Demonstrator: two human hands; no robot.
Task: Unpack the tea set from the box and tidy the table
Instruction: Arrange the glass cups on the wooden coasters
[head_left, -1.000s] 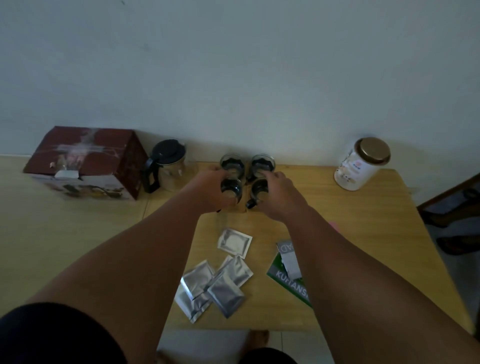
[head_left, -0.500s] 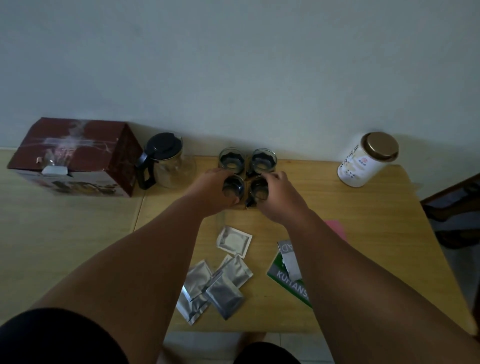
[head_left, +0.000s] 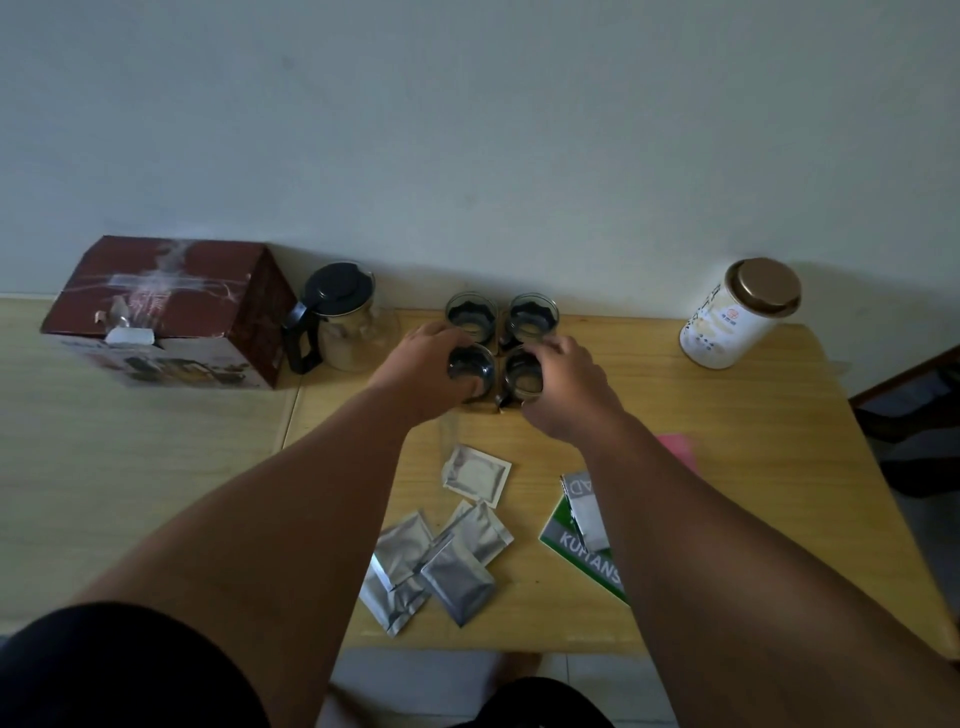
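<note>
- Cups: two rear glass cups (head_left: 501, 318) stand near the wall on the surface (head_left: 727, 441); two front ones sit just before them.
- Left hand (head_left: 423, 371) wraps front-left cup (head_left: 470, 370); right hand (head_left: 563, 387) wraps front-right cup (head_left: 522, 375).
- Nudge both gently into a square; glass may clink.

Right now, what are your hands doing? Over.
Left hand on near-left cup. Right hand on near-right cup. Packets loose.
</note>
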